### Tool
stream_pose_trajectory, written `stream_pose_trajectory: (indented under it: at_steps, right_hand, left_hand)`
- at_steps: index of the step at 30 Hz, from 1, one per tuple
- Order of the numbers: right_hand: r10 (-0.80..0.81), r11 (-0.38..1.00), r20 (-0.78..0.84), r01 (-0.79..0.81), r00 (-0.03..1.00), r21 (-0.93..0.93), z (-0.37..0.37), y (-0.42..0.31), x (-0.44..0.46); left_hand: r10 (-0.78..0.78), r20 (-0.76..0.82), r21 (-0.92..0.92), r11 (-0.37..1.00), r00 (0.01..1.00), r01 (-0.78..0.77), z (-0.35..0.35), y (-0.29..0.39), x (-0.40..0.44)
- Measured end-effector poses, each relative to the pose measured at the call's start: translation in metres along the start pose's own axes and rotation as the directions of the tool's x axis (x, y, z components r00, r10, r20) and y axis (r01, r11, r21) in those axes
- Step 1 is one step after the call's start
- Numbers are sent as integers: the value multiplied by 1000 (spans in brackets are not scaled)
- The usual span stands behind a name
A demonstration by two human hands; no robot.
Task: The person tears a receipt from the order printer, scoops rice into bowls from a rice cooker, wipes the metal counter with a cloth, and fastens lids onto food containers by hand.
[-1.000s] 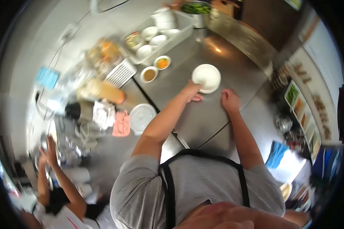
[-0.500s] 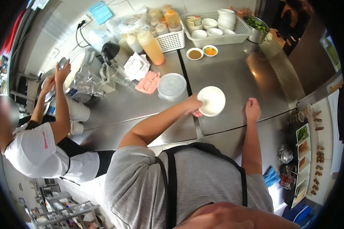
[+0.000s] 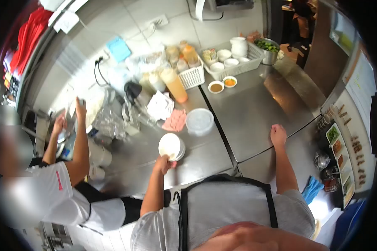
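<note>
A white bowl (image 3: 170, 145) is gripped at its near rim by my left hand (image 3: 163, 164), over the front part of the steel counter. What looks like a second rim shows under it. Just beyond lie a folded pink cloth (image 3: 174, 120) and a round container with a translucent lid (image 3: 200, 121). My right hand (image 3: 278, 135) is closed in a loose fist on the right-hand counter (image 3: 251, 121), with nothing seen in it. Farther back, a small bowl of brown sauce (image 3: 215, 87) sits beside one with orange and green contents (image 3: 230, 82).
At the left a co-worker (image 3: 63, 180) holds both hands raised near a pot. Bottles (image 3: 174, 85) and a white basket stand along the wall. A tray of white bowls (image 3: 234, 70) and a steel pot of greens (image 3: 267, 52) are at the back. Ingredient trays (image 3: 340, 161) line the right.
My left hand has carried the white bowl leftward, from the right counter to the left one. My right hand stays closed near the same spot. The camera view has shifted.
</note>
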State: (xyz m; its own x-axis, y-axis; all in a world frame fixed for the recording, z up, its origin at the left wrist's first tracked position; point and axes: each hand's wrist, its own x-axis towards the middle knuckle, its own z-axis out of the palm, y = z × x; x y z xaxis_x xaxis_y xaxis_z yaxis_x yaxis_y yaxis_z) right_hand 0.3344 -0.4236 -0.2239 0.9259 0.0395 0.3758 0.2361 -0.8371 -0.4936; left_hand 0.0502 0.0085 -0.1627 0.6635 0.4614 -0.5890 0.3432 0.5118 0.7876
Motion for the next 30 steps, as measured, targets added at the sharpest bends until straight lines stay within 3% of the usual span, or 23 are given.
stream_pose_trajectory:
  at_steps: [1,2,4,7,10,11,15,18,30]
  right_hand:
    - [-10,1000,-3,10,1000,-18,-1,-4,-8]
    - [-14,1000,-13,14,1000,-19,-2,-6,-16]
    - [-26,999,-20,25,999,-24,-3,-10,-30]
    - [82,996,4,-82,997,45,-9,-23,-48]
    - [40,999,-53,-41,998,-21,-1,-19,-57]
    - [69,997,-61,-72,996,-38,-2,-25,-59]
    - [136,983,-121,-149,983,-107,-7,-45,-69]
    - [148,974,-136,-168,980,-150,-1,-48,-77]
    - [193,943,-126,-219,973,-250,0,-57,-73]
  left_hand:
    - [14,23,75,997,1000,-16,-15,-1,4]
    - [-58,-77,62,996,995,63,-26,-2,11]
    - [-64,-61,30,997,996,66,-48,0,21]
    - [-19,-33,3,1000,999,19,-66,8,34]
    - [40,-36,-54,998,999,-42,-80,13,49]
    - [65,28,-67,996,997,-63,-81,18,47]
    - [215,-90,61,976,973,-210,-87,24,55]
    - [276,6,90,957,961,-275,-91,29,50]
    - [312,24,65,948,950,-313,-96,21,52]
